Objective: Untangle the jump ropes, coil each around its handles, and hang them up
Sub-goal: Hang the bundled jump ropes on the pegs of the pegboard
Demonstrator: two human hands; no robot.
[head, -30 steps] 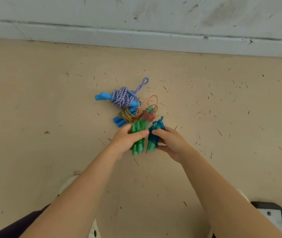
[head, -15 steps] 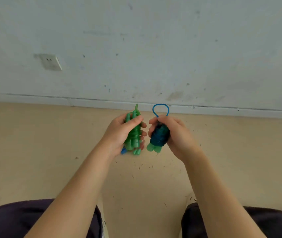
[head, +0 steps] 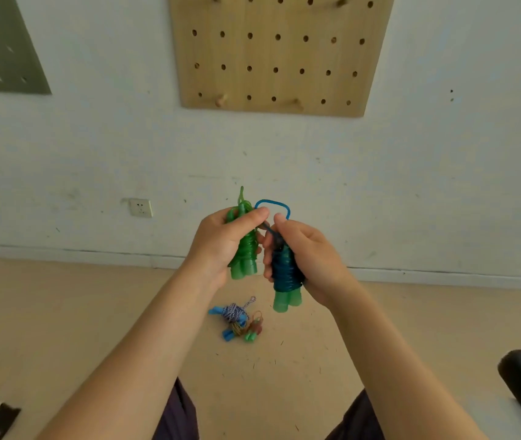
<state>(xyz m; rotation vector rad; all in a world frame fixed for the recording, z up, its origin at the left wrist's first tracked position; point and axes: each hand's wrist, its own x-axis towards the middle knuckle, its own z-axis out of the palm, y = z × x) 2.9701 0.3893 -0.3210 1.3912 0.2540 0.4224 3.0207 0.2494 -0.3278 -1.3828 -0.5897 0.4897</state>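
Floor is left behind: my left hand (head: 221, 246) clenches the coiled green plastic rope (head: 245, 246), my right hand (head: 303, 255) the blue-wrapped one (head: 284, 274), both lifted now toward the wooden pegboard (head: 280, 52) for hanging.

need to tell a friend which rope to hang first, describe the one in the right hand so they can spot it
Below the wooden pegboard on the wall, two hands are raised side by side. The right hand grips a jump rope with dark blue cord coiled around pale green handles and a blue loop at its top. Its neighbour is green all over.
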